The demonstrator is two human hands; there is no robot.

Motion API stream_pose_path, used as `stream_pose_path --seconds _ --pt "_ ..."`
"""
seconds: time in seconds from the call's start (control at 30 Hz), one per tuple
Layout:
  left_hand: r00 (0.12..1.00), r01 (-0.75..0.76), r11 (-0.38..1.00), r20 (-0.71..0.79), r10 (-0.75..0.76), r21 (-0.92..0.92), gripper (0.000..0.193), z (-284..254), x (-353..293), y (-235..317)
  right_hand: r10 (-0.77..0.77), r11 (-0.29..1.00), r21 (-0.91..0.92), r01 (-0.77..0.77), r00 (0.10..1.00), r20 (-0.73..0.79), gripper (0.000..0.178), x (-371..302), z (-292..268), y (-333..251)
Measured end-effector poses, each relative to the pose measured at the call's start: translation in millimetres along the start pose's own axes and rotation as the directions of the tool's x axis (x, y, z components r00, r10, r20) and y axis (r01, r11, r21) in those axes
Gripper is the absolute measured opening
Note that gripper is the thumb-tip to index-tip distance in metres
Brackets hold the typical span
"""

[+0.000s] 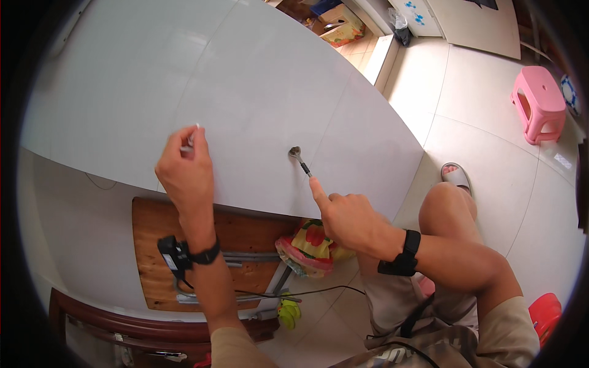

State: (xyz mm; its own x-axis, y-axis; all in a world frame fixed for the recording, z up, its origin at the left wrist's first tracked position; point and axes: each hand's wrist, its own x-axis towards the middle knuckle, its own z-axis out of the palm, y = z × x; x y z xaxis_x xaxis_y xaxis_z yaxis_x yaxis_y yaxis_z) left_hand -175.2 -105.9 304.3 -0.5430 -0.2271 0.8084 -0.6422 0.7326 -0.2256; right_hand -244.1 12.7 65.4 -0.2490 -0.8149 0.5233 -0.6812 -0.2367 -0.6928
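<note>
My left hand (187, 165) is closed over a small whitish thing (191, 140) that shows only in part between thumb and fingers, above a large smooth white surface (257, 80). To its right, my right hand (353, 219) grips a slim metal tool (300, 161) with a rounded head and dark bands along its shaft. The forefinger stretches along this tool, and its round end points away from me over the white surface. Whether that end touches the surface, I cannot tell. The rest of its handle is hidden in my hand.
Below the near edge are a wooden board (153, 257) with metal bars, a colourful bag (310, 248) and a dark cable (331, 287). A pink stool (542, 92) stands on the tiled floor at right. A red object (545, 313) is at lower right.
</note>
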Motion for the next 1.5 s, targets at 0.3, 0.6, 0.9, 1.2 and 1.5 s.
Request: stream_pose_path --seconds 0.3,0.6,0.9,1.2,1.5 --pt "0.976 -0.119 0.989 0.191 0.101 0.086 0.014 54 28 18 0.087 0.971 0.231 -0.066 0.993 -0.079 0.061 7 -4 -1" --pt "0.607 -0.408 0.912 0.739 0.292 -0.025 0.008 95 -91 24 0.397 0.859 0.405 -0.314 0.907 -0.139 0.048 32 -22 14" --pt "0.944 -0.301 0.916 0.217 0.248 0.264 0.013 77 12 23 0.373 0.852 0.450 -0.269 0.914 -0.161 0.044 35 -43 43" --pt "0.962 -0.246 0.945 0.176 0.210 0.215 0.014 95 47 40 0.284 0.859 0.485 -0.165 0.941 -0.184 0.048 33 -30 30" --pt "0.687 -0.509 0.860 0.618 0.382 0.034 0.014 117 -53 38 0.464 0.753 0.605 -0.257 0.860 -0.212 0.046 41 -35 40"
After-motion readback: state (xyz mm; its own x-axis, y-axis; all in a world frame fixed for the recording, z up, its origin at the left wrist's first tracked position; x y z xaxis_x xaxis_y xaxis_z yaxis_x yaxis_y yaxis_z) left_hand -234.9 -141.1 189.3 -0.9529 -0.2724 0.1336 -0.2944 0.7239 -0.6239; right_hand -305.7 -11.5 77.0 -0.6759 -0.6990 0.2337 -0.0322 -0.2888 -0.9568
